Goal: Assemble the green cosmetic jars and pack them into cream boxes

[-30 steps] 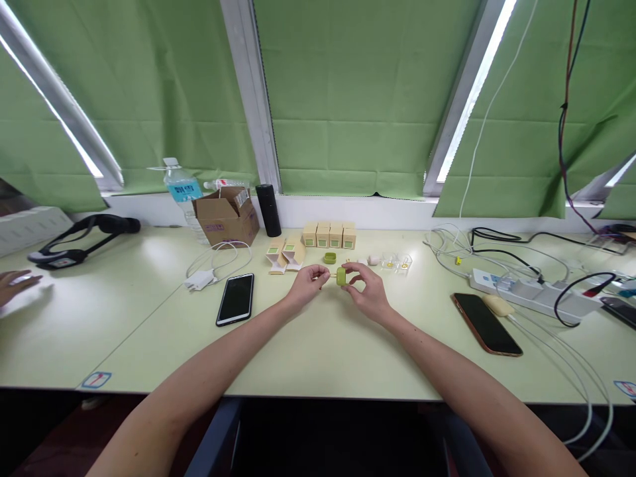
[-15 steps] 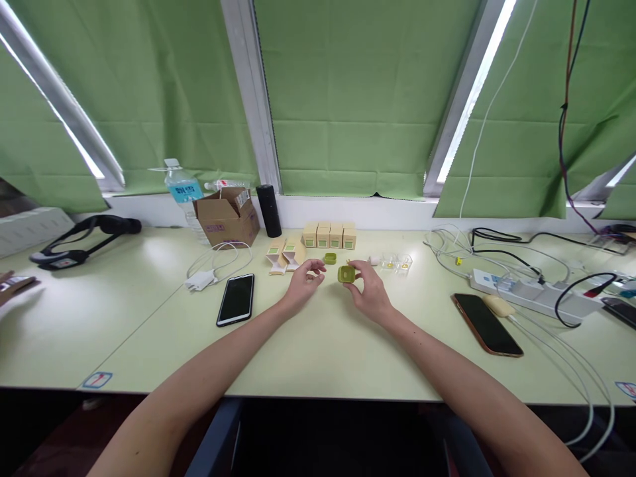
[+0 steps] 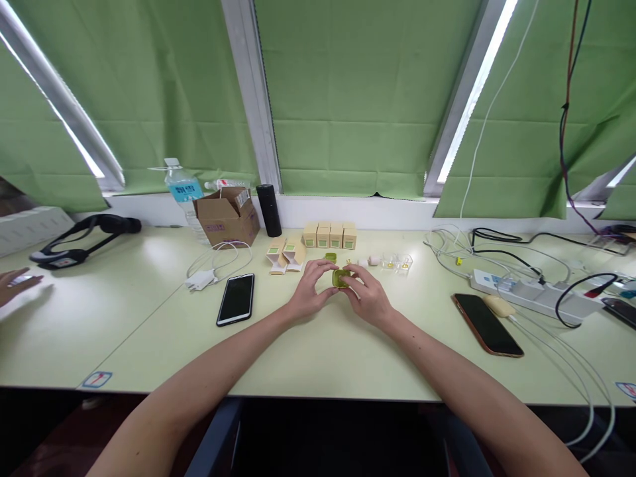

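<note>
A small olive-green square container point(image 3: 340, 279) is held above the middle of the desk, its open-looking face toward me. My left hand point(image 3: 310, 290) grips its left side between thumb and fingers. From the right, my right hand point(image 3: 370, 296) is closed on it too, with fingertips over its face and right edge. Just behind stands a similar green piece point(image 3: 330, 257), partly covered by my left fingers. To the right lie a whitish-pink cylinder point(image 3: 373, 261) and clear plastic pieces with yellow centres point(image 3: 396, 263). Two opened cardboard boxes point(image 3: 294, 254) are behind my left hand.
Several small cardboard boxes point(image 3: 330, 236) stand in a row at the back. A black-screened phone point(image 3: 236, 300) lies left, another phone point(image 3: 487, 324) right, beside a power strip point(image 3: 534, 295) with cables. Another person's hand point(image 3: 17, 285) shows at the far left.
My left hand has moved right and taken hold of the green container. The container has shifted slightly left and down, and my right fingers now reach over its face.
</note>
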`<action>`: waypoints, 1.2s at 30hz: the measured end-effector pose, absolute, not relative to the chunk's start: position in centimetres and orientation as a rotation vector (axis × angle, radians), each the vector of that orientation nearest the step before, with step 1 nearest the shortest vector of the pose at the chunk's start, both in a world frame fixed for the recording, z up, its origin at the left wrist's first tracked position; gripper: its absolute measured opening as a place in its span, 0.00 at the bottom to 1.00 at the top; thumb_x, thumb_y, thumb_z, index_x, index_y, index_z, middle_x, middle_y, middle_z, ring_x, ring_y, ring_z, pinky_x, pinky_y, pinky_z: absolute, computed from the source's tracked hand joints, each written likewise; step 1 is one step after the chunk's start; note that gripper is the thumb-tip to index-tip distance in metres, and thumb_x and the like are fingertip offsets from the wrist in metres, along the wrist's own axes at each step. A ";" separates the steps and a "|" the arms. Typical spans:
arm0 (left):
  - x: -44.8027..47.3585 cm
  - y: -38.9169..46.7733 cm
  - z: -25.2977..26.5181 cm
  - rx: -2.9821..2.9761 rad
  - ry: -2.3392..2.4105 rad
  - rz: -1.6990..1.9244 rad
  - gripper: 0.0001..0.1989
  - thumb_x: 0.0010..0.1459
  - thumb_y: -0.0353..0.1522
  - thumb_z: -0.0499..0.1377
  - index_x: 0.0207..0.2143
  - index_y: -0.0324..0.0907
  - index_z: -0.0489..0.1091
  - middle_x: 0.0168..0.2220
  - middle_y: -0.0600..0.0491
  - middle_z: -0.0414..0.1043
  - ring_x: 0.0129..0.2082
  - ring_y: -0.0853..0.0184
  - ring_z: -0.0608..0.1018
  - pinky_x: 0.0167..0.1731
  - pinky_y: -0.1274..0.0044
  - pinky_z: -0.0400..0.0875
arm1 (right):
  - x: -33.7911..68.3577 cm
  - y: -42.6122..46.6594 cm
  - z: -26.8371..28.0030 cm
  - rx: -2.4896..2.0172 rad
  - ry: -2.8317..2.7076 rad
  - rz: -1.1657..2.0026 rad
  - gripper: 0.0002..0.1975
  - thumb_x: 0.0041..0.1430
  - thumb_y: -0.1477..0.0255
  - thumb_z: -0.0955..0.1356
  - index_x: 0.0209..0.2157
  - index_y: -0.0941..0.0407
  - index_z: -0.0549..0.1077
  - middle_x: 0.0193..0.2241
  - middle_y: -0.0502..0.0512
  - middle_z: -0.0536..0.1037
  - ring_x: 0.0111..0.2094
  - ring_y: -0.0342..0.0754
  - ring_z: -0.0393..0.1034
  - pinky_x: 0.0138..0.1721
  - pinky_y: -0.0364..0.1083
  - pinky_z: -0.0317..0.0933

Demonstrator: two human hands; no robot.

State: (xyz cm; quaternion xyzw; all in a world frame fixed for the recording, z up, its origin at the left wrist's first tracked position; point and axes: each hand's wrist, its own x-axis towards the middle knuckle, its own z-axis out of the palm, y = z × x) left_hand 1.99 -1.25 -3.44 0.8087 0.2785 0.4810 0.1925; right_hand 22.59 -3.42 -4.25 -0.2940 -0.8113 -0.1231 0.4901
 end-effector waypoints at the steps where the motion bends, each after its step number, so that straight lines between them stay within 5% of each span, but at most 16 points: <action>1: 2.0 -1.2 -3.5 2.287 0.772 1.363 0.20 0.63 0.37 0.65 0.56 0.48 0.71 0.56 0.44 0.70 0.60 0.54 0.70 0.61 0.60 0.65 | 22.6 -3.4 -4.2 -0.703 -1.973 -0.308 0.10 0.71 0.76 0.64 0.48 0.53 0.74 0.49 0.65 0.77 0.47 0.54 0.76 0.43 0.54 0.77; 22: 2.0 -0.9 -3.9 2.307 0.722 1.486 0.18 0.65 0.38 0.65 0.56 0.49 0.72 0.53 0.45 0.69 0.56 0.56 0.73 0.58 0.60 0.71 | 22.7 -3.1 -4.5 -0.677 -1.959 -0.274 0.12 0.71 0.75 0.64 0.51 0.52 0.75 0.52 0.65 0.78 0.52 0.56 0.77 0.50 0.57 0.77; 36: 2.0 -1.2 -3.8 2.313 0.710 1.542 0.19 0.63 0.36 0.66 0.56 0.50 0.73 0.50 0.46 0.69 0.55 0.57 0.74 0.56 0.61 0.72 | 22.4 -3.2 -4.1 -0.564 -1.951 -0.350 0.14 0.70 0.80 0.64 0.51 0.55 0.76 0.52 0.67 0.75 0.51 0.55 0.74 0.45 0.56 0.77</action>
